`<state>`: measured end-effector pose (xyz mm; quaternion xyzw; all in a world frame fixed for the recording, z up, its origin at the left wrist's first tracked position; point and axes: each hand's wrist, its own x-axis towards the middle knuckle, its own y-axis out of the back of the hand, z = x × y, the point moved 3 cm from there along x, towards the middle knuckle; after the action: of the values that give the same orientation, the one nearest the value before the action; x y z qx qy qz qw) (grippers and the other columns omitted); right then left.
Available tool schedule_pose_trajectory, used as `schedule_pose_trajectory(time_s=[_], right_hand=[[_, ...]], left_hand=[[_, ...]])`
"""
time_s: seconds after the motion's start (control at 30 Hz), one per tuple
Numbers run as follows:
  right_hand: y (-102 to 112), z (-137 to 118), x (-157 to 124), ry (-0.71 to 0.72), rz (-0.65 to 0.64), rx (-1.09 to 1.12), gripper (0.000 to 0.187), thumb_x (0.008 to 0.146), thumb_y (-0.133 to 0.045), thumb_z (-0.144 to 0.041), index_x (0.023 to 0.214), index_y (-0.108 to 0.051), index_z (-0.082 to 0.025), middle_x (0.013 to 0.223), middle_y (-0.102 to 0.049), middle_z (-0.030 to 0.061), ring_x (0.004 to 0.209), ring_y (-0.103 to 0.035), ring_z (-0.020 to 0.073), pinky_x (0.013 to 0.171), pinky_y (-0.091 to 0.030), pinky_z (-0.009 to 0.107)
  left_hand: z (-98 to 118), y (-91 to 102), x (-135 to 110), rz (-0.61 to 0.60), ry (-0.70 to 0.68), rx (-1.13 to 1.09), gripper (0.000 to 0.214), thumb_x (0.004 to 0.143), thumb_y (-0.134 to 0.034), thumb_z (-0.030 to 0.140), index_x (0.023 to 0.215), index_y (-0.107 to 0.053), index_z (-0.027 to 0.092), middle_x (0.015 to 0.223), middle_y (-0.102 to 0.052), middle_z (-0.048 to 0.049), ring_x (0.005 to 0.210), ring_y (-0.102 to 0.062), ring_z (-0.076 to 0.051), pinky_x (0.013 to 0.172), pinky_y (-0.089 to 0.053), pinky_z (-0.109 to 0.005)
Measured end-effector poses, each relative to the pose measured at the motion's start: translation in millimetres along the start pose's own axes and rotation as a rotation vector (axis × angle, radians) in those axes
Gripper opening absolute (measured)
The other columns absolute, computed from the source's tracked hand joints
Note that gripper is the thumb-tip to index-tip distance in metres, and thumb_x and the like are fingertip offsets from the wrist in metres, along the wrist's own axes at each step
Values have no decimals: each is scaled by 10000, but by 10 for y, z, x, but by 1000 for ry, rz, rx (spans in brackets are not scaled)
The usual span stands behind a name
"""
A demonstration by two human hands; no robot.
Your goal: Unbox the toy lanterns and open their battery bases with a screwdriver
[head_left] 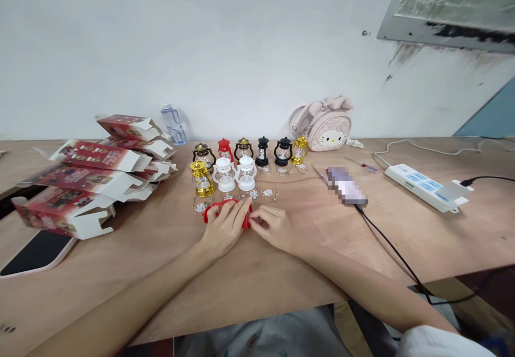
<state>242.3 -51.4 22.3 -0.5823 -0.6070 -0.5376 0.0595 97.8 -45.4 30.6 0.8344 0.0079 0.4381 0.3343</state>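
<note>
A red miniature lantern lies on its side on the table. My left hand is closed over it from above and hides most of it. At the lantern's right end, the fingertips of my right hand are pinched together; whatever is between them is hidden. Just beyond my hands are thin wire pieces with white tags. Behind these stand two white lanterns and a gold lantern. Farther back is a row of bronze, red, black and gold lanterns.
Red and white cartons are piled at left, beside a dark phone. A water bottle and a pink bag stand by the wall. At right are a cabled device, a screwdriver and a power strip.
</note>
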Motion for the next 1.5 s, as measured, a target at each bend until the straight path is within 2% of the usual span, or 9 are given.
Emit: schedule_pose_trajectory(time_s=[0.37,0.53,0.63,0.77,0.9,1.07,1.13,1.27,1.5], right_hand=[[27,86,29,-93,-7,113,122,848,-492,-210,764,-574,-175,668,-572,-7,579,-511,96,567,-414,198],[131,458,70,-270,59,-2,68,810,-552,-182,768,-604,-168,686,-615,-2,606,-550,107,585,-422,205],[178,718,99,-427,20,-137,58,803,-580,-168,763,-622,-166,711,-651,7,625,-581,125,605,-420,224],[237,801,121,-502,-26,-233,57,829,-583,-180,803,-633,-175,750,-678,13,679,-615,145,614,-403,234],[300,551,-4,-376,-36,-267,148,878,-536,-251,765,-592,-174,671,-624,-3,608,-574,127,577,-370,227],[320,77,-337,117,-267,-332,312,932,-420,-308,677,-539,-173,654,-565,19,586,-513,120,549,-333,240],[323,-18,-431,253,-306,-384,337,932,-421,-289,639,-538,-172,635,-555,18,570,-505,112,533,-314,244],[291,-41,-467,354,-305,-472,383,936,-414,-250,585,-545,-167,560,-541,3,487,-477,95,493,-274,262],[293,-77,-463,395,-311,-549,348,941,-417,-220,620,-544,-173,537,-553,0,475,-503,106,477,-234,269]], left_hand=[[-16,0,12,-35,22,-22,355,873,-461,171,1217,-541,129,1051,-688,-85,899,-583,-199,743,-295,-342],[-32,-30,-8,-85,39,-17,375,850,-441,112,1210,-547,121,1065,-681,-96,911,-578,-214,739,-297,-347],[-30,-42,-16,-74,39,-17,364,845,-440,97,1187,-561,112,1068,-681,-94,918,-577,-211,741,-300,-348],[-24,-42,-12,-85,27,-23,351,845,-437,108,1166,-580,121,1072,-680,-97,913,-575,-214,741,-302,-349],[-16,-22,-12,-82,19,-27,367,848,-434,110,1189,-569,129,1084,-676,-94,924,-573,-207,749,-305,-345],[-7,-46,-40,-109,14,-57,412,858,-422,133,1256,-525,141,1105,-663,-104,945,-570,-207,761,-318,-335],[-7,-61,-48,-126,18,-71,415,858,-426,143,1263,-520,145,1107,-660,-108,950,-570,-209,764,-322,-333],[-4,-59,-39,-115,15,-44,375,856,-437,145,1212,-556,138,1099,-663,-98,942,-567,-200,750,-324,-332],[-2,-49,-40,-128,6,-46,379,849,-440,141,1209,-560,138,1102,-659,-105,934,-563,-204,753,-319,-332]])
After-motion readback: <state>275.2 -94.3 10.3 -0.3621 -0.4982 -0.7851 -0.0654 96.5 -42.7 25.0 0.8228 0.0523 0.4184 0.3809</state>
